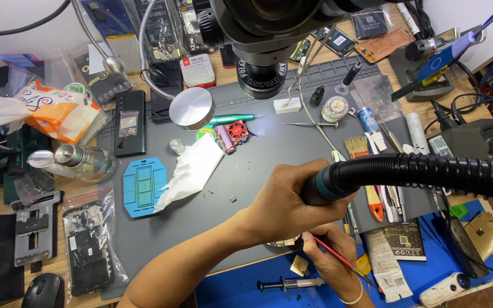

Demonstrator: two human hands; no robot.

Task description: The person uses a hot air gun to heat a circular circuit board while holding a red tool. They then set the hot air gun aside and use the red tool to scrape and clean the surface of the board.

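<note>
My left hand [278, 208] reaches in from the lower left and is closed around the black handle of a hot-air tool [327, 183]. The tool's ribbed black hose [435, 171] runs off to the right. Just below, my right hand [329, 259] pinches a thin red-handled tool [343, 261]. Its tip points left toward a small circuit board [283, 243] at the front edge of the grey work mat [246, 171]. My left hand hides most of the board and the nozzle of the hot-air tool.
A microscope head [263, 57] hangs over the back of the mat. On the mat lie a blue jig [144, 187], a white tissue [192, 168], a brush [366, 171] and small tools. A syringe [289, 283] lies in front, a glass bottle [84, 162] left, a station [480, 140] right.
</note>
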